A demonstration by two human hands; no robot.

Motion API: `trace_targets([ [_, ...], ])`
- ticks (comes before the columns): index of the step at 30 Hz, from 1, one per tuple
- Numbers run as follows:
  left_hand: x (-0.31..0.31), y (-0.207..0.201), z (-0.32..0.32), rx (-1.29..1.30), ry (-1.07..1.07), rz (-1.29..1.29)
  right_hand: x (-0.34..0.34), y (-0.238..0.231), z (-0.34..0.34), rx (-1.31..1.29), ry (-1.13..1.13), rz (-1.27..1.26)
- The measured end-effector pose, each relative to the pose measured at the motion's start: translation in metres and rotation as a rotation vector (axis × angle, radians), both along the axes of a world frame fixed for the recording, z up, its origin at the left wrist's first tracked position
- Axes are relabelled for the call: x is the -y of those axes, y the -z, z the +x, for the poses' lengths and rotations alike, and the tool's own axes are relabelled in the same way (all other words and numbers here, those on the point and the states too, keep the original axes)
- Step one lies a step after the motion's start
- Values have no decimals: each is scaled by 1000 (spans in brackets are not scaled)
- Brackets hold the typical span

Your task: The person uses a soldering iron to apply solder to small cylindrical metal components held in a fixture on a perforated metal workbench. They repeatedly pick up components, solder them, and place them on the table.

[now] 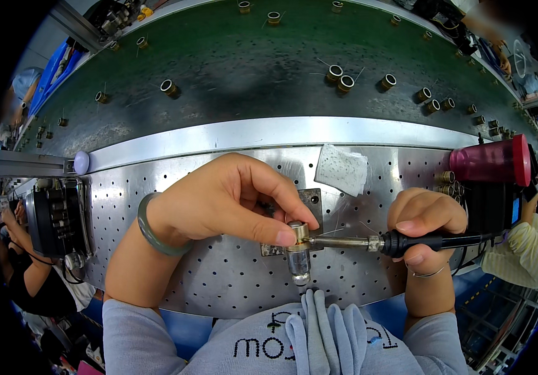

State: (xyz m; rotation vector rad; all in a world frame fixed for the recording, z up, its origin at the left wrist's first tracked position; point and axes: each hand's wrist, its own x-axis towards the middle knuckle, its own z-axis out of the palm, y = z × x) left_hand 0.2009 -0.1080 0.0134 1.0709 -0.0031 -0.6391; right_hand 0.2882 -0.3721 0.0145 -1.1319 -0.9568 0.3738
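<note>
My left hand [225, 200] pinches a small brass-coloured ring part [297, 230] between thumb and fingertips. The part sits at the top of a shiny metal post [299, 262], whose rounded end points toward me. From the right, my right hand [428, 215] grips the black handle of a soldering iron [347, 243]. The iron lies nearly level, its tip touching or very close to the ring's right side. Thin wires stick out between the part and the iron. A dark metal plate [311, 201] lies behind, partly covered by my left fingers.
A white cloth pad [342, 172] lies behind the plate on the perforated metal bench [212, 281]. A pink cup [489, 160] and several ring parts [445, 177] stand at right. Beyond a metal rail [250, 132], a green conveyor belt [237, 75] carries more rings.
</note>
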Motion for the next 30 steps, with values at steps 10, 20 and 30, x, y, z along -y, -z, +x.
trace_targets([
  [10, 0, -1, 0, -2, -4, 4, -2, -1, 1, 90, -4, -10],
  [20, 3, -7, -2, 1, -15, 35, -1, -1, 1, 74, 7, -7],
  [30, 3, -3, -1, -3, -14, -7, -2, -2, 1, 65, 2, -36],
])
